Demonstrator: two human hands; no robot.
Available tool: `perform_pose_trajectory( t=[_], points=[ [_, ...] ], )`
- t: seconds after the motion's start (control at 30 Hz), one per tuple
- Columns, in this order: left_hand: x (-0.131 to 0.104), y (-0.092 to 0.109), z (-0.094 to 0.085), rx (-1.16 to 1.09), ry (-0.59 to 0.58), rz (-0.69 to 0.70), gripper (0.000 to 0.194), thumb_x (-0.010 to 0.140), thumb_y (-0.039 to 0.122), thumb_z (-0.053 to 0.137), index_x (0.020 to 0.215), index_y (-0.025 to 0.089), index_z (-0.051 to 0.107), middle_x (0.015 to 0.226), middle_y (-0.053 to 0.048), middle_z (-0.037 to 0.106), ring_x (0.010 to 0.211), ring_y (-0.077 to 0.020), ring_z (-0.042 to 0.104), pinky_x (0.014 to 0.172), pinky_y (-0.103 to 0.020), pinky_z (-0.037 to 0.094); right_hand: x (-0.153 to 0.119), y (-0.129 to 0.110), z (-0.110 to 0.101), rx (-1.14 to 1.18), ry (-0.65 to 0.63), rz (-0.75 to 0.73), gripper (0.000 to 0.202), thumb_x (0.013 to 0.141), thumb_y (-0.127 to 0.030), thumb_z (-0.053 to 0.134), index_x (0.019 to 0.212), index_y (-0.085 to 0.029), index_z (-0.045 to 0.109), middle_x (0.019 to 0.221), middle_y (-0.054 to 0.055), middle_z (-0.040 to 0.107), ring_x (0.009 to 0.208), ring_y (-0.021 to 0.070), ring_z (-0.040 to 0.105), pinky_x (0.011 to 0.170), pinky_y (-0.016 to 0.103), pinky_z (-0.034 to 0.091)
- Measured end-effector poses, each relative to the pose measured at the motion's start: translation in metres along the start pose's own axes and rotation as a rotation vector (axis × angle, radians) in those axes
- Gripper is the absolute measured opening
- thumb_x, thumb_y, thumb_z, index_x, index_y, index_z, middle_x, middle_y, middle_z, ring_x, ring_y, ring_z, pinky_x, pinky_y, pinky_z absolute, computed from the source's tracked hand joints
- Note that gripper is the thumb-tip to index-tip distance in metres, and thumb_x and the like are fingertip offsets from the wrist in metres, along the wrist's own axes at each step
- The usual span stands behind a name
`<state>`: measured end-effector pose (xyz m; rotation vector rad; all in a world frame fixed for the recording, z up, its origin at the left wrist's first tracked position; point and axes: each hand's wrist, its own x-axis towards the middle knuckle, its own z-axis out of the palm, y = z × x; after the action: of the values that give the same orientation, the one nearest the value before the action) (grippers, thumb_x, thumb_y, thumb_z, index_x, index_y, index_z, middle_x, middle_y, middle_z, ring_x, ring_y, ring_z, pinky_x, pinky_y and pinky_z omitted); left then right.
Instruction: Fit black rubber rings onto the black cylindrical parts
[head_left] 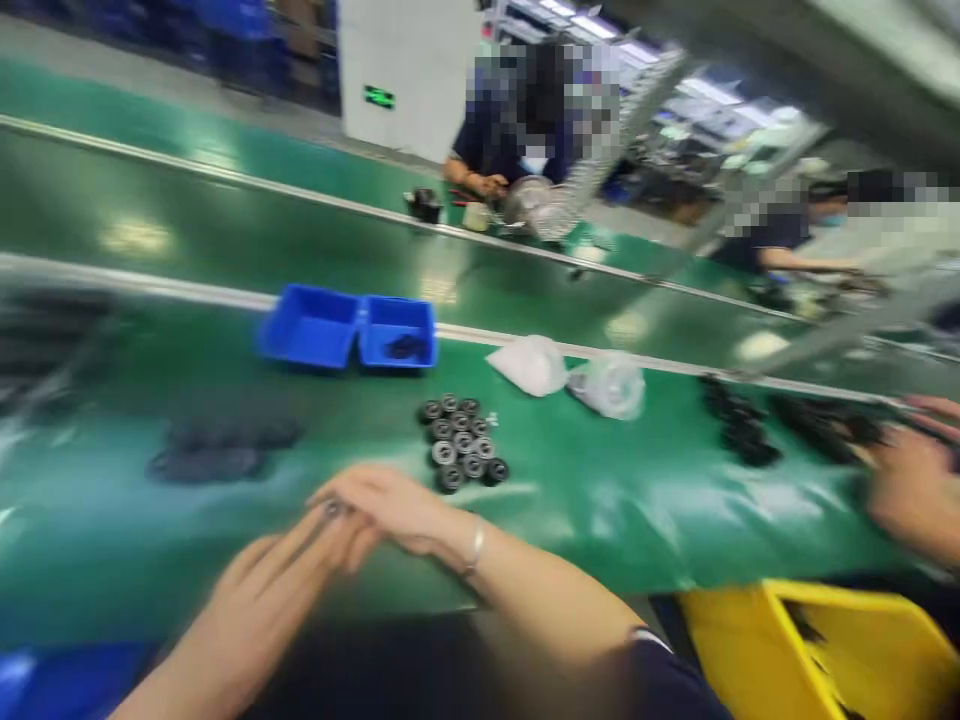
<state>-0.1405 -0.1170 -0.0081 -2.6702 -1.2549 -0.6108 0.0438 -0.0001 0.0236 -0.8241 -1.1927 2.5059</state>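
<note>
My left hand (281, 565) and my right hand (382, 505) meet low over the near part of the green work surface, fingers pressed together and overlapping. A small dark round thing (335, 508) shows between them; whether it is a part or a finger ring I cannot tell. Motion blur and the overlap hide most fingertips. Just beyond my right hand stands a cluster of black round parts with pale ring centres (461, 445). To the left of it lies a blurred row of dark parts (221, 445).
Two blue bins (311, 335) stand by the pale rail, the right one holding dark pieces. Two translucent bags (529, 365) lie right of them. Black parts (739, 420) and a neighbour's hand (915, 480) are at right, above a yellow crate (739, 640). Co-workers sit across.
</note>
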Motion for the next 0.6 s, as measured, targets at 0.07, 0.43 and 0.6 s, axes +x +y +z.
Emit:
perform_pose_trajectory(
  t=[0.07, 0.43, 0.6],
  points=[
    [0.004, 0.001, -0.01, 0.01, -0.07, -0.058, 0.04, 0.09, 0.018, 0.043, 0.125, 0.024, 0.062, 0.133, -0.004, 0.063, 0.133, -0.0219, 0.045, 0.103, -0.035, 0.03, 0.007, 0.004, 0.0, 0.063, -0.014, -0.014, 0.052, 0.09, -0.06, 0.054, 0.112, -0.013, 0.059, 0.07, 0.003, 0.066, 0.057, 0.0142, 0.067, 0.049, 0.025, 0.056],
    [0.024, -0.004, -0.035, 0.012, -0.191, -0.017, 0.029, 0.088, 0.019, 0.051, 0.113, 0.016, 0.065, 0.133, -0.009, 0.063, 0.134, -0.027, 0.044, 0.099, -0.037, 0.03, 0.006, 0.003, 0.004, -0.001, 0.072, 0.014, 0.039, 0.088, -0.049, 0.063, 0.104, -0.015, 0.054, 0.061, 0.0, 0.063, 0.049, 0.0145, 0.065, 0.04, 0.021, 0.052],
    [0.027, -0.003, -0.033, 0.053, -0.207, 0.004, 0.031, 0.088, 0.022, 0.051, 0.116, 0.016, 0.065, 0.141, -0.009, 0.056, 0.132, -0.0299, 0.046, 0.095, -0.037, 0.035, 0.003, 0.002, 0.002, 0.037, 0.046, -0.014, 0.04, 0.09, -0.049, 0.061, 0.108, -0.014, 0.055, 0.066, 0.003, 0.066, 0.056, 0.0153, 0.067, 0.046, 0.023, 0.055]
  ],
)
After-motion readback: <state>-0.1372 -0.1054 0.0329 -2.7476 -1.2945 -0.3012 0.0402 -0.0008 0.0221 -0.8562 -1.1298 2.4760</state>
